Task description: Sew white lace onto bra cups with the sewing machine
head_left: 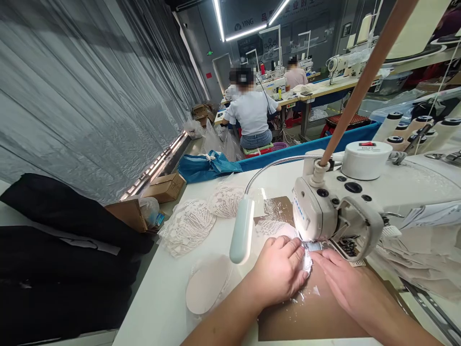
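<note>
A sewing machine (315,209) stands in front of me, its needle area lit. White lace fabric (307,264), shaped like a bra cup, lies at the needle area, partly hidden by my fingers. My left hand (281,269) is closed over the lace, fingers and thumb pressing it from the left. On the other side, my right hand (336,276) lies flat with its fingers stretched out, fingertips near the lace edge by the presser foot. More lace (268,228) shows behind my left hand. The needle tip and the seam are hidden.
Lace cups (189,226) and a smooth beige cup (207,286) lie on the white table (154,307) at left. A lamp (242,230) on a bent metal neck hangs left of the machine. Thread cones (391,125) stand behind right. A co-worker (250,110) sits ahead.
</note>
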The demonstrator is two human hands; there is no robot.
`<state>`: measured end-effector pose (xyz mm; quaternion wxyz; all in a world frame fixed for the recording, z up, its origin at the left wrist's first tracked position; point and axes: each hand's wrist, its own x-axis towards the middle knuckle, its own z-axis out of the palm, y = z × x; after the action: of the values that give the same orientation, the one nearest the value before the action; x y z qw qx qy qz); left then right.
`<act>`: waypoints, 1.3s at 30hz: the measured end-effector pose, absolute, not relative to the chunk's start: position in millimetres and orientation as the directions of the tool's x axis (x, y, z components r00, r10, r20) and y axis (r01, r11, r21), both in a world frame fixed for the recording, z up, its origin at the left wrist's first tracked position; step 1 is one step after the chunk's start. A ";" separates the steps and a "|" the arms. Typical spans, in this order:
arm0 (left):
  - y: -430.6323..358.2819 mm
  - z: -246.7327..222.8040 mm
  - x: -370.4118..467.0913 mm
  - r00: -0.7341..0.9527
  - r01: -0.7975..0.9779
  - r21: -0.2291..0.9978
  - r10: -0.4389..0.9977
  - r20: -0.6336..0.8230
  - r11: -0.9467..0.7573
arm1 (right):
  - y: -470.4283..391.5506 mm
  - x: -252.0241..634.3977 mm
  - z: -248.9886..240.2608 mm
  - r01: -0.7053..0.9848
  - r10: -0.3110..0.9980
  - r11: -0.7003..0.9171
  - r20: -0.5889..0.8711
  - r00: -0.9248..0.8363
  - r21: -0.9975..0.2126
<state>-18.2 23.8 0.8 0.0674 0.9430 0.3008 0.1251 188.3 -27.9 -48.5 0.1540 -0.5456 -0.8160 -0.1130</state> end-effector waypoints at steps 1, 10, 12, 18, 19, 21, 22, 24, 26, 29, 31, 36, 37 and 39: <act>24.0 0.5 -18.9 0.789 0.548 0.201 0.581 0.200 -0.812 | -28.4 189.5 -48.8 0.927 0.865 0.375 0.363 -0.347 -0.007; 25.2 5.1 -26.3 0.845 0.428 0.240 0.480 0.234 -0.871 | -31.2 192.1 -43.1 0.886 0.856 0.434 0.384 -0.347 -0.166; 25.0 6.0 -25.7 0.858 0.405 0.240 0.457 0.234 -0.882 | -30.4 191.0 -40.4 0.887 0.855 0.428 0.394 -0.336 -0.171; 22.4 2.9 -22.1 0.849 0.413 0.230 0.464 0.252 -0.881 | -29.1 186.6 -48.6 0.849 0.824 0.504 0.385 -0.417 -0.159; 22.2 2.1 -21.7 0.841 0.424 0.231 0.475 0.257 -0.876 | -29.2 185.8 -50.8 0.850 0.816 0.506 0.399 -0.418 -0.145; 22.4 0.7 -21.2 0.826 0.443 0.236 0.496 0.266 -0.865 | -29.2 184.7 -53.0 0.861 0.802 0.496 0.438 -0.405 -0.111; 22.6 0.3 -21.0 0.822 0.448 0.239 0.503 0.268 -0.861 | -29.1 184.4 -52.6 0.864 0.795 0.495 0.447 -0.409 -0.091; 23.2 0.2 -20.8 0.815 0.458 0.243 0.513 0.271 -0.855 | -28.5 184.6 -49.2 0.864 0.789 0.500 0.442 -0.427 -0.056; 23.3 1.2 -20.9 0.813 0.465 0.237 0.518 0.266 -0.853 | -27.8 185.5 -44.6 0.864 0.790 0.502 0.429 -0.439 -0.040; 22.8 4.1 -21.7 0.818 0.471 0.217 0.515 0.255 -0.855 | -27.6 187.3 -41.6 0.856 0.783 0.515 0.431 -0.448 -0.046; 22.7 5.9 -22.5 0.826 0.466 0.203 0.506 0.251 -0.861 | -28.2 187.8 -43.2 0.849 0.783 0.524 0.430 -0.449 -0.068; 24.0 5.5 -24.0 0.850 0.435 0.167 0.465 0.248 -0.885 | -30.6 186.4 -47.6 0.858 0.801 0.502 0.434 -0.412 -0.110; 24.2 4.5 -24.0 0.853 0.429 0.163 0.458 0.249 -0.888 | -31.0 186.0 -47.1 0.857 0.796 0.504 0.442 -0.413 -0.108; 24.2 2.4 -23.9 0.853 0.425 0.162 0.454 0.257 -0.891 | -31.5 185.7 -44.9 0.855 0.788 0.509 0.454 -0.415 -0.103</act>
<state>-23.9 24.2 2.4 0.0497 0.9613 0.2285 0.1456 185.7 -31.5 -44.9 0.2286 -0.4903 -0.8379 -0.0726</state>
